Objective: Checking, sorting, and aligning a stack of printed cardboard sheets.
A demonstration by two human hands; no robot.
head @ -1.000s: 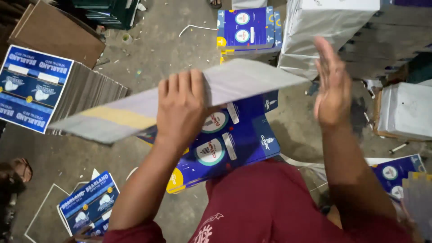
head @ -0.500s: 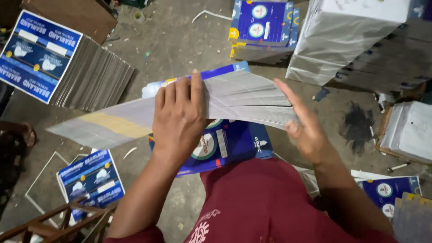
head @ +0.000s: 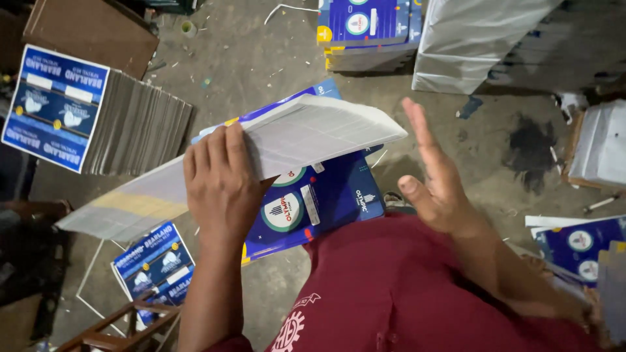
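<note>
Left hand (head: 222, 186) grips the paper stack (head: 261, 160) above the blue cover (head: 319, 199), right hand (head: 438, 179) open just beside its edge; squaring looks unfinished, stack not set down.

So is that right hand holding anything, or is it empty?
Empty. The right hand is open, palm and fingers spread, apart from the paper stack, which only the left hand grips.
</note>
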